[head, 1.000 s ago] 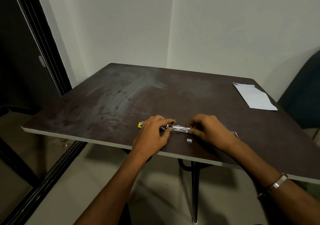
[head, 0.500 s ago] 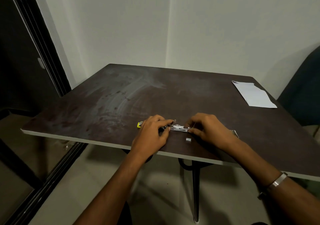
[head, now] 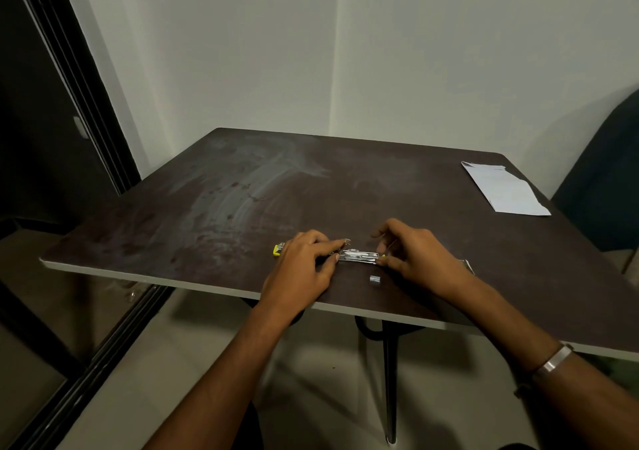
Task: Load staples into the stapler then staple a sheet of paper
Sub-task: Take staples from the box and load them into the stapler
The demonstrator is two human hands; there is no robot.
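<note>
Here, left hand (head: 304, 263) grasping stapler (head: 359, 256), right hand (head: 411, 252) apparently pinching its end.

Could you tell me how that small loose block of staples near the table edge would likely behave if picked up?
The staple block looks tiny and metallic, so probably light and slippery to pinch. Lying flat, it would likely slide, not roll.

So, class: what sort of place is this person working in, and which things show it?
Probably a plain room at home or a small office, not a workshop: a worn dark table in a bare white corner, a dark sliding door frame at left, a dark chair at right.
</note>
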